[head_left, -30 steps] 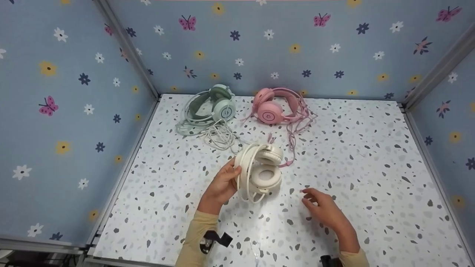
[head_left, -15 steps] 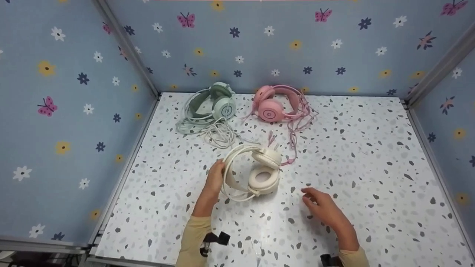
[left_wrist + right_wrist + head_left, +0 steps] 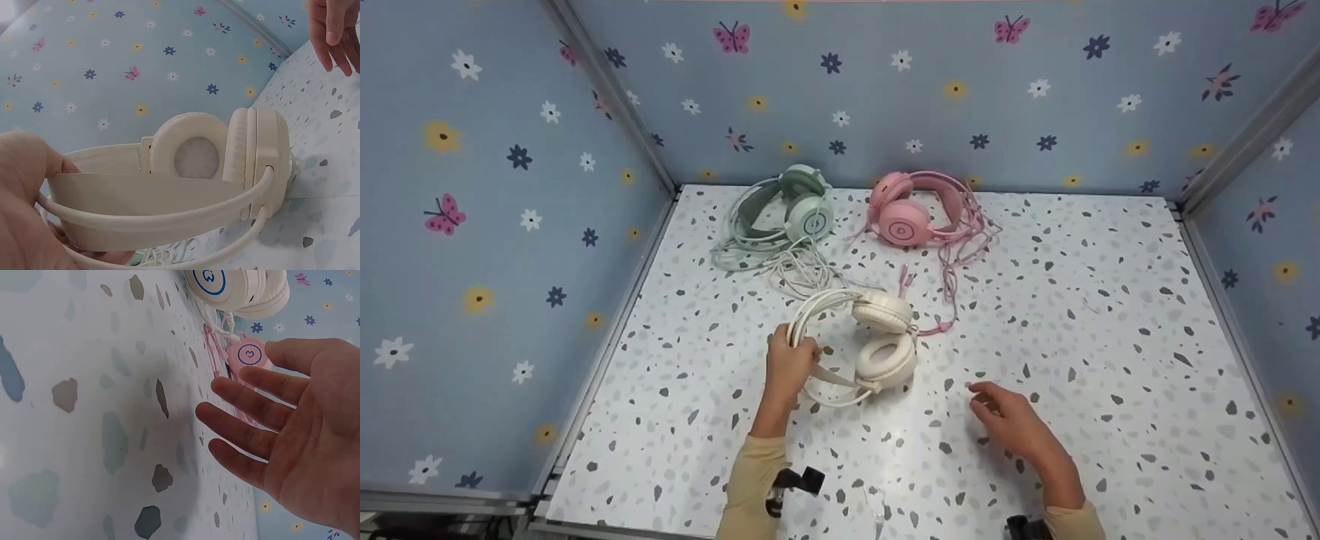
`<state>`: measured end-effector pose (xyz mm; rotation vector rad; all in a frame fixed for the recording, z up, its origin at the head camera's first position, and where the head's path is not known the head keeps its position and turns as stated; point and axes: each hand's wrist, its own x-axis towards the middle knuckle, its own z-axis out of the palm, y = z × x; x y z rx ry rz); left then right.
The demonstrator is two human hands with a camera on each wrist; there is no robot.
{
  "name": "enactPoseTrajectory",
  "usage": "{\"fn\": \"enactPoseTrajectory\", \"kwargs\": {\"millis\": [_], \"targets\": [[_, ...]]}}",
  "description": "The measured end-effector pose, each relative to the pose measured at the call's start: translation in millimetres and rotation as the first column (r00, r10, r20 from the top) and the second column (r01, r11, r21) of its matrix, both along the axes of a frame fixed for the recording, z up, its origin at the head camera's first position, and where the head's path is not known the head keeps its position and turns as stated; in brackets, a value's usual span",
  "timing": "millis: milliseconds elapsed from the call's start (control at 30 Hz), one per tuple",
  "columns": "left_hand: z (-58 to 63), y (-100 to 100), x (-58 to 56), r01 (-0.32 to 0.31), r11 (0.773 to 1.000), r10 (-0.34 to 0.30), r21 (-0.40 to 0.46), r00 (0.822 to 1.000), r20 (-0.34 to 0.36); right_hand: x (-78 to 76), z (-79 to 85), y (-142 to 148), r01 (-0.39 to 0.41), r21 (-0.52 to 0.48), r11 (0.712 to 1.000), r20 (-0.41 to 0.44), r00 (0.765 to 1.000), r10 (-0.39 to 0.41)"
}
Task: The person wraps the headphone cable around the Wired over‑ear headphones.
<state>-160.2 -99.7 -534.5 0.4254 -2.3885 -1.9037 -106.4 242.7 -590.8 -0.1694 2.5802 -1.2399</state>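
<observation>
Cream-white headphones (image 3: 886, 360) are near the middle of the table, their two ear cups facing right in the head view. My left hand (image 3: 789, 364) grips the headband at its left side, thumb on the inner band. In the left wrist view the padded headband (image 3: 152, 197) and the thin outer wires run from the left hand (image 3: 28, 197) to the ear cups (image 3: 191, 149). My right hand (image 3: 1012, 420) hovers low at the right of the headphones, holding nothing. Its fingers (image 3: 242, 430) are spread and relaxed in the right wrist view.
Green headphones (image 3: 810, 217) lie at the back left, pink headphones (image 3: 904, 223) beside them at the back. A coiled white cable (image 3: 802, 271) lies before the green pair. The pink cable (image 3: 949, 285) runs forward toward the white headphones. Patterned panels (image 3: 840, 90) wall the table (image 3: 1110, 337).
My left hand has drawn the white headphones to the left and turned them, so the headband spreads wider in view. The right hand stays where it was.
</observation>
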Motion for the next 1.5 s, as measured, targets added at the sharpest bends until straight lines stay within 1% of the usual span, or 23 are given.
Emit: {"fn": "enactPoseTrajectory", "kwargs": {"millis": [167, 233, 367, 467, 533, 600, 667, 767, 833, 867, 900, 967, 1000, 1067, 1133, 1167, 1200, 1233, 1267, 1300, 1367, 1433, 1500], "targets": [[-7.4, 0.3, -3.0, -0.026, 0.991, 0.038, 0.133, 0.995, -0.094, -0.6, -1.0, -0.2, -0.036, -0.018, 0.999, -0.029, 0.999, 0.035], [-9.0, 0.1, -2.9, -0.032, 0.984, 0.053, 0.177, 0.992, -0.114, -1.7, -1.5, -2.3, -0.057, -0.017, 0.998, -0.040, 0.998, 0.056], [-7.1, -2.7, -0.5, -0.024, 0.950, 0.067, 0.312, 0.990, -0.127, -3.8, -2.1, -8.3, -0.083, -0.016, 0.996, -0.025, 0.996, 0.083], [0.5, -4.3, 2.4, 0.020, 0.921, 0.039, 0.389, 0.989, -0.142, -4.0, -1.2, -11.9, -0.068, -0.027, 0.997, -0.017, 0.998, 0.068], [7.2, -5.2, 4.5, 0.067, 0.895, 0.006, 0.442, 0.987, -0.162, -3.8, 0.8, -13.7, -0.045, -0.040, 0.998, -0.035, 0.998, 0.044], [15.3, -6.2, 6.8, 0.127, 0.862, -0.035, 0.491, 0.981, -0.192, -4.7, 3.3, -15.4, -0.027, -0.064, 0.998, -0.076, 0.997, 0.022], [23.1, -8.0, 9.1, 0.195, 0.819, -0.077, 0.540, 0.970, -0.232, -6.2, 6.0, -16.8, -0.011, -0.095, 0.995, -0.114, 0.994, 0.000], [36.0, -11.2, 12.1, 0.302, 0.741, -0.142, 0.600, 0.943, -0.300, -10.4, 10.1, -19.6, 0.017, -0.141, 0.990, -0.157, 0.987, -0.040], [44.5, -13.7, 13.8, 0.368, 0.676, -0.181, 0.639, 0.923, -0.341, -13.3, 13.4, -21.8, 0.037, -0.167, 0.985, -0.179, 0.982, -0.067], [48.6, -14.9, 14.5, 0.398, 0.635, -0.197, 0.662, 0.912, -0.360, -14.8, 15.4, -23.0, 0.046, -0.182, 0.982, -0.193, 0.978, -0.081], [52.4, -16.1, 15.3, 0.426, 0.587, -0.210, 0.688, 0.901, -0.378, -16.1, 17.9, -24.5, 0.053, -0.200, 0.978, -0.207, 0.974, -0.095], [58.9, -18.5, 16.8, 0.477, 0.482, -0.238, 0.735, 0.878, -0.415, -18.4, 23.4, -27.6, 0.057, -0.252, 0.966, -0.232, 0.966, -0.118], [61.5, -19.7, 17.3, 0.502, 0.422, -0.250, 0.754, 0.865, -0.436, -19.2, 26.9, -29.4, 0.054, -0.285, 0.957, -0.244, 0.961, -0.127], [66.1, -19.7, 15.1, 0.538, 0.289, -0.276, 0.792, 0.839, -0.470, -22.0, 36.7, -32.0, 0.046, -0.349, 0.936, -0.270, 0.952, -0.147], [69.2, -19.0, 12.6, 0.553, 0.157, -0.303, 0.818, 0.815, -0.493, -23.1, 52.3, -36.2, 0.024, -0.404, 0.914, -0.290, 0.945, -0.152], [70.0, -18.5, 11.3, 0.550, 0.090, -0.318, 0.830, 0.806, -0.500, -23.6, 60.2, -38.3, 0.008, -0.427, 0.904, -0.297, 0.943, -0.148], [70.7, -17.6, 9.8, 0.541, 0.029, -0.331, 0.841, 0.799, -0.502, -24.4, 67.5, -40.4, -0.007, -0.450, 0.893, -0.302, 0.942, -0.145], [70.8, -16.6, 8.4, 0.524, -0.027, -0.344, 0.851, 0.795, -0.500, -25.0, 74.9, -42.5, -0.019, -0.473, 0.881, -0.300, 0.943, -0.141], [70.6, -15.4, 7.1, 0.510, -0.076, -0.356, 0.857, 0.789, -0.501, -25.2, 81.1, -44.1, -0.031, -0.498, 0.867, -0.294, 0.946, -0.135], [70.0, -13.9, 5.8, 0.493, -0.123, -0.366, 0.861, 0.784, -0.501, -25.0, 86.2, -45.4, -0.038, -0.511, 0.859, -0.288, 0.949, -0.130], [68.3, -10.7, 3.4, 0.466, -0.197, -0.381, 0.863, 0.774, -0.505, -24.9, 89.0, -46.3, -0.045, -0.532, 0.846, -0.277, 0.953, -0.123], [66.4, -7.1, 0.8, 0.448, -0.248, -0.387, 0.859, 0.767, -0.512, -23.1, 89.2, -46.5, -0.046, -0.519, 0.853, -0.294, 0.947, -0.128], [65.1, -4.0, -2.4, 0.428, -0.287, -0.385, 0.857, 0.768, -0.512, -21.3, 86.7, -45.5, -0.034, -0.499, 0.866, -0.311, 0.939, -0.143]]}}
